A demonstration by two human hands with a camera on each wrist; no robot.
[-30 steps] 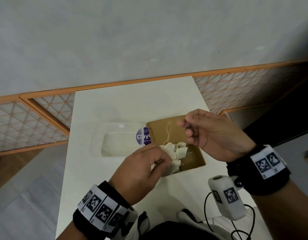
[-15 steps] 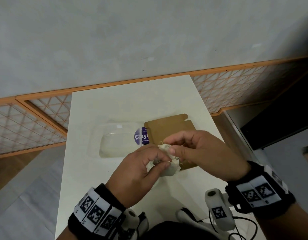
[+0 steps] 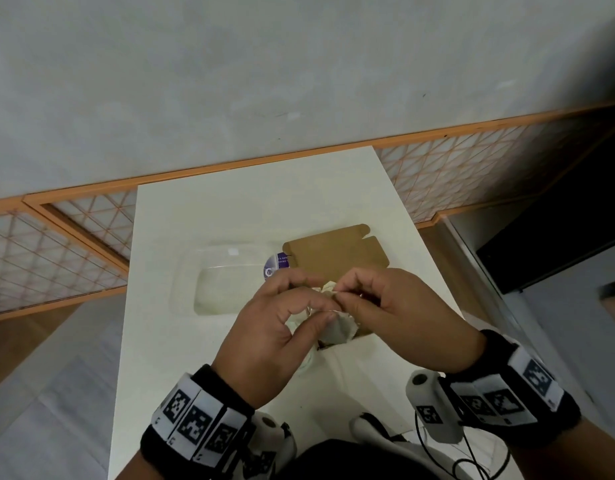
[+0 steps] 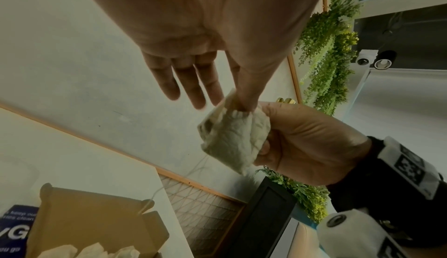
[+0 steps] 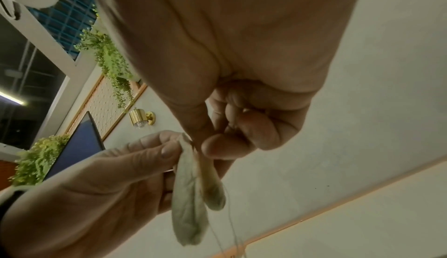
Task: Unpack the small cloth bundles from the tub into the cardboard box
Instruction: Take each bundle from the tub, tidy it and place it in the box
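A person stood over a narrow white table (image 3: 230, 209) and held a small crumpled cream cloth bundle (image 4: 233, 137) in the air, just above the near end of an open brown cardboard box (image 3: 333, 254). The left hand (image 3: 264, 337) pinched the bundle's top edge between thumb and forefinger, while its other three fingers (image 4: 191, 86) were spread straight and free. The right hand (image 3: 399, 310) gripped the same bundle from the other side, thumb and curled fingers clamped on the cloth. A thin loose thread (image 4: 200, 166) trailed from the bundle down towards the box. More pale cloth bundles (image 4: 96, 250) already lay inside the box. A clear plastic tub (image 3: 223, 271) with a purple label sat on the table, touching the box's left side, and looked empty, though its clear walls made that hard to confirm.

Judged from this, the step in hand was separating or loosening the bundle before dropping it in. It would go best with a light pinch, the bundle kept over the box opening, and the thread eased apart slowly so it did not snag the cardboard flap
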